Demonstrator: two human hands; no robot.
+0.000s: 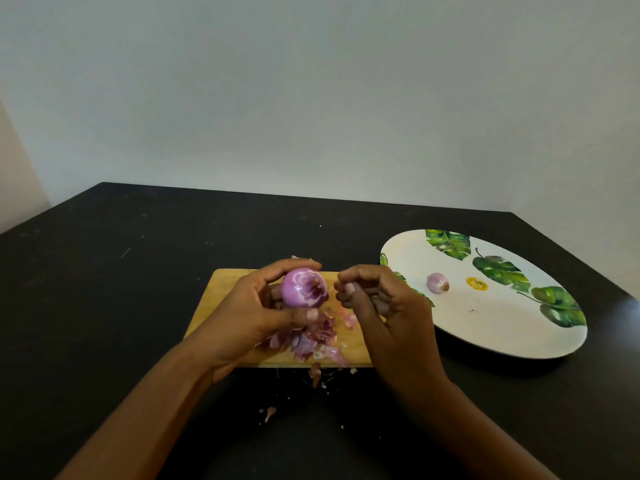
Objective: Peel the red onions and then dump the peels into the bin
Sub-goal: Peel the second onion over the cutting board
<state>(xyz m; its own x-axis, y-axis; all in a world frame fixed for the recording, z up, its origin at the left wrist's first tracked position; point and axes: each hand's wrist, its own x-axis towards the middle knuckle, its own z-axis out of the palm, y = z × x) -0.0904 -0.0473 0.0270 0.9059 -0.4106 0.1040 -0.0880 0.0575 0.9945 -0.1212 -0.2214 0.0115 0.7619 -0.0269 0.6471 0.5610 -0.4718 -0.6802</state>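
- The left hand (249,317) cups a red onion (304,287) above the far half of the wooden cutting board (221,299); its fingers (277,268) wrap the bulb from behind and the thumb presses it from below.
- The onion looks mostly stripped: glossy purple with pale streaks, its cut end facing the camera.
- The right hand (388,303) sits at the onion's 3 o'clock, just beside it, fingers curled narrow with the tips pinched together; whether a scrap of skin is caught between them I cannot tell.
- A heap of peels (311,337) lies on the board at the onion's 6 o'clock, and a few bits (270,412) have spilled onto the black desk (138,258) nearer the person.
- A smaller onion (437,283) rests on the leaf-patterned plate (519,344) at 3 o'clock, well apart from the board.
- No bin is in view.
- To do this step well, I would turn the bulb in the left hand to check for leftover papery patches, pinch each at its edge and pull towards the root, keeping the work over the board so scraps fall on the heap.
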